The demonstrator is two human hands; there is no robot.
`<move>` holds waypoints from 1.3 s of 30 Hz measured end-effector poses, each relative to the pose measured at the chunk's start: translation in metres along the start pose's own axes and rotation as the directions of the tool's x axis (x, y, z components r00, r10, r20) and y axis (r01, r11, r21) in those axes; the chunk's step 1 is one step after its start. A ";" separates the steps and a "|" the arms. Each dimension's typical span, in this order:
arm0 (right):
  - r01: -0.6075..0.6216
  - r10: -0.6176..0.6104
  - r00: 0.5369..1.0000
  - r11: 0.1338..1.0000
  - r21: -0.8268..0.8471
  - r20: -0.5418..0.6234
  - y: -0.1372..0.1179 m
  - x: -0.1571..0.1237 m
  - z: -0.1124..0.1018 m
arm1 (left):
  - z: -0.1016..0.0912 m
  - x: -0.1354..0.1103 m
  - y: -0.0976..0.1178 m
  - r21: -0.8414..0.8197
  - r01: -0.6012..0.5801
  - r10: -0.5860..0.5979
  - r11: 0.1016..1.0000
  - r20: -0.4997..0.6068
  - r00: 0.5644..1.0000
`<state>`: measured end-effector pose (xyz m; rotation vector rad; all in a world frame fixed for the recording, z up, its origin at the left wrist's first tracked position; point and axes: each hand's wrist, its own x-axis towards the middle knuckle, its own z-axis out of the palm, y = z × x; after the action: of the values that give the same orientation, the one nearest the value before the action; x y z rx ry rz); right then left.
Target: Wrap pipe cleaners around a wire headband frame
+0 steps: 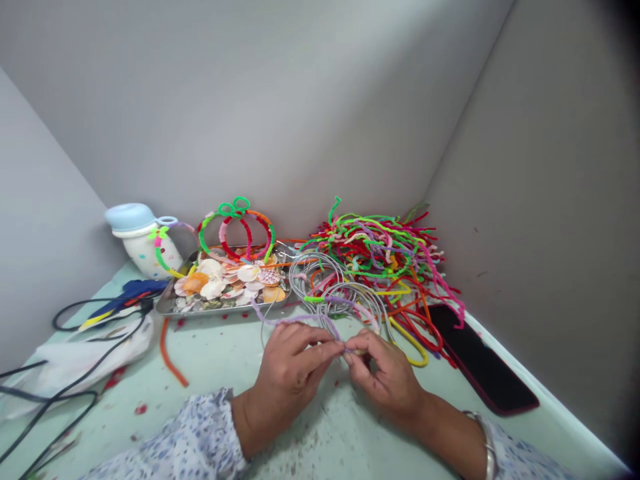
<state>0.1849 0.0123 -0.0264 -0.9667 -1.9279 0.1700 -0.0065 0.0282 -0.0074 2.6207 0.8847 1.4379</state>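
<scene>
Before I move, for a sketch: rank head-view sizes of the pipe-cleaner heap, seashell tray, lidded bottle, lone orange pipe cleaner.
Pipe-cleaner heap
Seashell tray
Lidded bottle
Lone orange pipe cleaner

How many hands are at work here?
2: the left hand, nearer the shell tray, and the right hand, nearer the phone, both at a purple fuzzy stem. No other hands show.

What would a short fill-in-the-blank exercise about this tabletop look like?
1. Of the left hand and right hand, only the ____ one shows a bangle at its wrist.
2. The fuzzy stem that runs to them is pale ____.
3. The metal tray holds a heap of ____.
4. The spotted bottle has a lid that is light ____.

Missing words: right; purple; shells; blue.
</scene>
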 end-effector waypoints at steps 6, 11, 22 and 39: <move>0.031 -0.031 0.999 0.999 -0.031 -0.009 0.000 0.001 0.000 | -0.001 0.003 0.001 -0.042 0.015 -0.014 0.999 0.024 1.000; 0.038 -0.039 0.999 0.999 -0.035 -0.009 0.001 0.000 0.001 | 0.001 0.004 0.001 -0.059 0.042 -0.040 0.997 0.037 0.999; 0.033 -0.034 0.999 0.999 -0.032 -0.008 -0.001 -0.001 0.001 | 0.001 0.001 0.001 -0.058 0.044 -0.044 0.997 -0.002 0.999; 0.059 -0.058 0.998 0.996 -0.069 0.012 0.003 -0.002 0.002 | 0.000 0.000 0.000 0.027 0.025 -0.029 0.999 0.172 0.985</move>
<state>0.1853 0.0139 -0.0307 -0.9555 -1.9801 0.0744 -0.0071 0.0284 -0.0075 2.6887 0.9190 1.1798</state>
